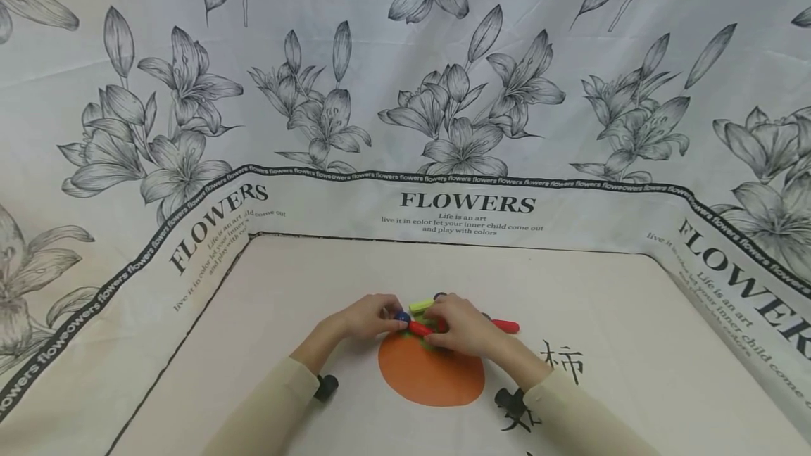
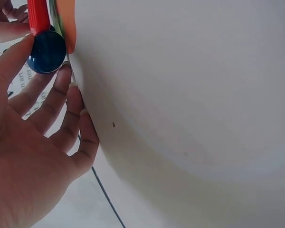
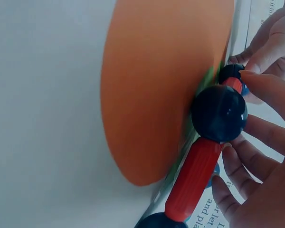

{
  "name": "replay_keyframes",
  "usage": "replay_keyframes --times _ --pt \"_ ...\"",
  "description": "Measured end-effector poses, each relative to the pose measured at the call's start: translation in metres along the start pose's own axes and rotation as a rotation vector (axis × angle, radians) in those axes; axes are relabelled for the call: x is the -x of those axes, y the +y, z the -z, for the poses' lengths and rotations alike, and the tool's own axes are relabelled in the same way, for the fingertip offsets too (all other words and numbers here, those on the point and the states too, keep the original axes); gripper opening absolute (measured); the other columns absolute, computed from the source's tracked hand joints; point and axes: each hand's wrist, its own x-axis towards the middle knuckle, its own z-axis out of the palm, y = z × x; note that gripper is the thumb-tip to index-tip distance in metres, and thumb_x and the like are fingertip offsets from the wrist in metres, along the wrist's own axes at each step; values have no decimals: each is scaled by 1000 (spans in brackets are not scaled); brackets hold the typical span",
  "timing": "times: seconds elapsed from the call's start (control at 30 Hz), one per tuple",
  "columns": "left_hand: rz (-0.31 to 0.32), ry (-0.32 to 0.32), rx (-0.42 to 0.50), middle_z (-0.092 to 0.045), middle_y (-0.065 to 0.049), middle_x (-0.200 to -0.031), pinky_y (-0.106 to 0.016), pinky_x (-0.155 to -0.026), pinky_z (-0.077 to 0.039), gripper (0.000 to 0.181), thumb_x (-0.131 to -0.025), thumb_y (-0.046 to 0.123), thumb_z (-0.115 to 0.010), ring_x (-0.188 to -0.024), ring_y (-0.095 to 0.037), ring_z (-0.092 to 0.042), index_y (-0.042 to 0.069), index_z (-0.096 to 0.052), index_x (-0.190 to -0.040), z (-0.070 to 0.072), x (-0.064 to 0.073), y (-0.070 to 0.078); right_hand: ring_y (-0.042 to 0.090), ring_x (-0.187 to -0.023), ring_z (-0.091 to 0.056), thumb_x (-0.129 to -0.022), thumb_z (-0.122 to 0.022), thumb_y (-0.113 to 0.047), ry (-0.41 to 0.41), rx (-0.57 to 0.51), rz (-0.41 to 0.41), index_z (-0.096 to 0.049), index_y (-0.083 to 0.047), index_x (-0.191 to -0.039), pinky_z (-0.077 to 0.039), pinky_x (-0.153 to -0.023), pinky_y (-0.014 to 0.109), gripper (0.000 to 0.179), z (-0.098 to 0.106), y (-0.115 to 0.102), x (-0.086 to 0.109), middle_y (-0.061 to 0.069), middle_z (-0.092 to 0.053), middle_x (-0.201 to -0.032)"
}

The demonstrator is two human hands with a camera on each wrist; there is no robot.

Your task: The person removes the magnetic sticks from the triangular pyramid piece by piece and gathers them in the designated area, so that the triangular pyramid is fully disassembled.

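My left hand (image 1: 369,317) pinches a blue ball (image 2: 46,54) between thumb and fingers at the left end of a short red rod (image 1: 419,328). On the other side, my right hand (image 1: 467,326) holds that rod, its thumb tip near the ball at the far end in the right wrist view. Close to the right fingers is a larger-looking dark blue ball (image 3: 218,114), joined to another red rod (image 3: 194,178). A yellow-green rod (image 1: 421,306) and a dark ball (image 1: 440,296) lie just behind the hands. My right fingers partly hide how the pieces connect.
Beneath the hands, the pale tablecloth (image 1: 304,273) carries a printed orange persimmon (image 1: 431,375) and black characters (image 1: 562,363). A flower-printed curtain (image 1: 355,104) rises along the back and both sides. Black wrist devices (image 1: 326,388) sit by the sleeves.
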Motion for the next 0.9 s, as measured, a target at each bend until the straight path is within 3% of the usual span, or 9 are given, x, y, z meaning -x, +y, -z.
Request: replay_keyframes --times 0.3,0.63,0.9 --pt "-1 -10 18 -62 2 -95 -34 -81 -48 26 -98 35 -71 -91 -16 -56 15 -66 -114 -4 2 -3 14 -86 -48 -87 -83 -25 0 31 42 -77 -12 -106 -41 -71 31 23 -9 -4 -4 -5 -60 -88" --pt "-20 -28 0 -64 1 -100 -35 -85 -51 25 -102 30 -65 -93 -17 -58 12 -63 -119 -2 4 0 15 -84 -46 -90 -80 -21 -25 88 31 -77 -13 -97 -41 -70 30 11 -10 -6 -12 -6 -54 -81" --pt "0 -6 23 -64 -1 -96 -36 -81 -49 23 -103 28 -63 -89 -18 -57 12 -59 -119 4 4 3 15 -87 -47 -90 -80 -20 -51 69 37 -78 -12 -101 -42 -75 32 13 -5 -5 -12 -7 -60 -88"
